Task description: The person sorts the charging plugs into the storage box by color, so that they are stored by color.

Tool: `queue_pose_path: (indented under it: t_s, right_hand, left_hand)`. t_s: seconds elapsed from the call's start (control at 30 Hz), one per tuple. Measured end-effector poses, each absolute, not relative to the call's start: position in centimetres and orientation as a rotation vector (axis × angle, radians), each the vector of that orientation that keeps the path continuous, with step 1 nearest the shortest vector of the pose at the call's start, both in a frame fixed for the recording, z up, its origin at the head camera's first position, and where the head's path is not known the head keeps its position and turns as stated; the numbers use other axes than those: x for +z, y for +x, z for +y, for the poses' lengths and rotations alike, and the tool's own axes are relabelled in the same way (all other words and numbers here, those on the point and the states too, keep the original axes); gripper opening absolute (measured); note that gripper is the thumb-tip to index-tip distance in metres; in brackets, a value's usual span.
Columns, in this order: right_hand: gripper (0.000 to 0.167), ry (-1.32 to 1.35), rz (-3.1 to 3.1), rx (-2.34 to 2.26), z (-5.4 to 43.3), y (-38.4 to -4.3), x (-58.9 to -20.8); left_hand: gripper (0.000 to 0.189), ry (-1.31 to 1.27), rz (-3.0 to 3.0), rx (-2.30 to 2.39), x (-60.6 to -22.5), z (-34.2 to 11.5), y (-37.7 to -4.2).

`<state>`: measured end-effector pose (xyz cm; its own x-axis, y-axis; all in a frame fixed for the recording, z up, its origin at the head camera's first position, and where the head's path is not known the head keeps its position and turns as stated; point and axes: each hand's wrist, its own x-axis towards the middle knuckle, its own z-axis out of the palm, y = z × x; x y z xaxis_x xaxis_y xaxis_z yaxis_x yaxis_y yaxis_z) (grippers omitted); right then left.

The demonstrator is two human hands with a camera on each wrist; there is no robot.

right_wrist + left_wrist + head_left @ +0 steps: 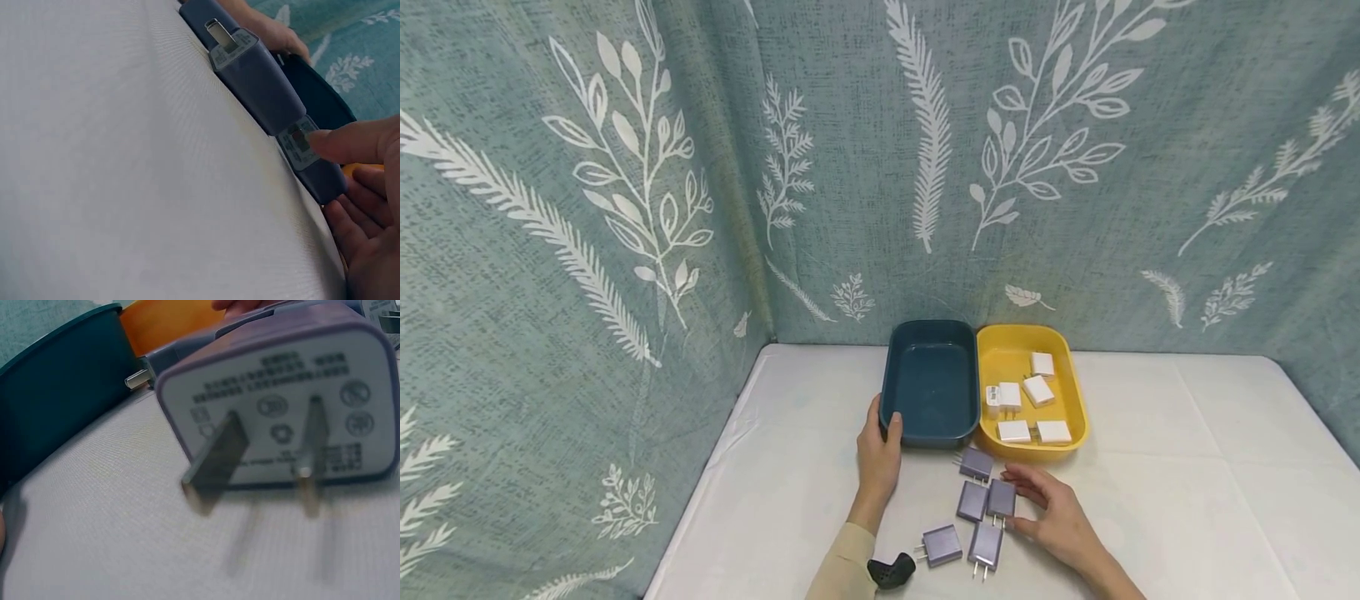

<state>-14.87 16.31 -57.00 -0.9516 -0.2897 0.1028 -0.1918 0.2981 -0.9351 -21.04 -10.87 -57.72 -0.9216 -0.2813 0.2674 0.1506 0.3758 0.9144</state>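
Observation:
My left hand (878,458) holds the dark blue bin (929,440) at its front left corner, thumb over the rim and fingers along the outer side. Several purple charger plugs with metal prongs lie on the white table in front. My right hand (1056,517) pinches one purple charger plug (1002,497), its thumb at the prong end and fingers at the opposite end. The right wrist view shows that thumb against the plug's (322,180) prong face. Close to the left wrist camera is another purple charger plug (281,412), prongs forward.
Right of the blue bin stands a yellow bin (1037,451) with several white charger plugs (1038,390) inside. A small black object (891,572) lies beside the left sleeve. A patterned blue-green curtain (865,167) hangs behind and left of the white table (1187,500).

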Motion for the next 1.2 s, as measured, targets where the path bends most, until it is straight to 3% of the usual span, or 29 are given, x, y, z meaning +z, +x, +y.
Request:
queue_pose_path:
  t_s: [1.2]
  right_hand:
    - [0.062,-0.434,2.377,-1.917,16.77,-14.93,-57.56]
  left_hand:
    - [0.054,0.108,-2.264,-1.572,-57.38,-10.89,-20.76]
